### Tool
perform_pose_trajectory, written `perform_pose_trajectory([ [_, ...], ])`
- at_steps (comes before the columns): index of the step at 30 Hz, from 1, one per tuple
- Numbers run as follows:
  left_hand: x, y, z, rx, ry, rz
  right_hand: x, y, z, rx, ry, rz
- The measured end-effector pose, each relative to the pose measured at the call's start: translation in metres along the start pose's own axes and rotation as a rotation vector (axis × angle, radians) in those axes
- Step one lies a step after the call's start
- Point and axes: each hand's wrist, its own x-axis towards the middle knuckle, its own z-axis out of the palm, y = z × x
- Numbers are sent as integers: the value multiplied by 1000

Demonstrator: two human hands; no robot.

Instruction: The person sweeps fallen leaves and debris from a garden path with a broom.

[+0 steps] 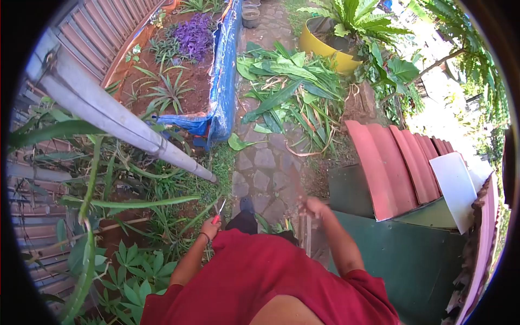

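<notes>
Near the lower middle, my left hand [210, 227] is closed round the red handle of a small cutting tool [217, 218], whose metal tip points up beside green leaf blades. My right hand [313, 207] is out to the right over the stone path [264, 158]. A blurred brownish long shape rises from it, too smeared to name, and its fingers are blurred as well. Ahead on the path lies a heap of cut green leaves [287, 81], with some dry brown strips at its edge.
A grey pole [124, 122] slants down from the upper left. Beyond it stands a blue-edged planting bed [222, 81]. At the upper right is a yellow pot [325, 49] with a fern. Red roof tiles [384, 168] and a green panel [401, 260] lie right.
</notes>
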Motion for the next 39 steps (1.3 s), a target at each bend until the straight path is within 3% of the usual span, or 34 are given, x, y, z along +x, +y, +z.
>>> perform_pose_trajectory([
  [2,17,34,-17,71,0,19,-3,-112,-1,110,-6,-203],
  [3,26,50,-25,141,-21,104,18,-159,-14,316,-57,-392],
  [4,34,65,-30,209,-39,187,-5,-215,-3,494,-42,-589],
  [5,42,81,-34,207,-21,177,-17,-261,-1,702,-155,-721],
  [7,58,112,-40,212,-78,135,-43,-332,12,666,-81,-755],
  [10,84,150,-30,221,-59,215,-38,-380,33,345,229,-741],
  [12,100,180,-20,187,-74,178,-11,-380,41,147,194,-735],
  [17,137,279,1,77,-137,163,77,-320,74,-156,113,-482],
  [21,194,324,15,-4,-110,173,112,-304,106,-293,-120,-305],
  [24,227,391,14,-11,-76,158,124,-340,116,-427,-260,-266],
  [27,281,469,11,-265,-97,118,139,-431,113,-564,-448,-390],
  [31,342,575,9,-166,-80,198,137,-564,110,-524,-340,-386],
  [33,366,629,2,69,-43,447,137,-627,113,-729,65,-739],
  [34,380,651,-3,54,-28,458,134,-659,116,-748,61,-753],
  [36,410,686,-13,214,-16,400,114,-725,129,-1012,196,-1262],
  [38,439,724,-25,274,3,340,119,-782,140,-1103,197,-1297],
  [39,459,734,-31,429,-49,391,130,-803,145,-1414,195,-1285],
])
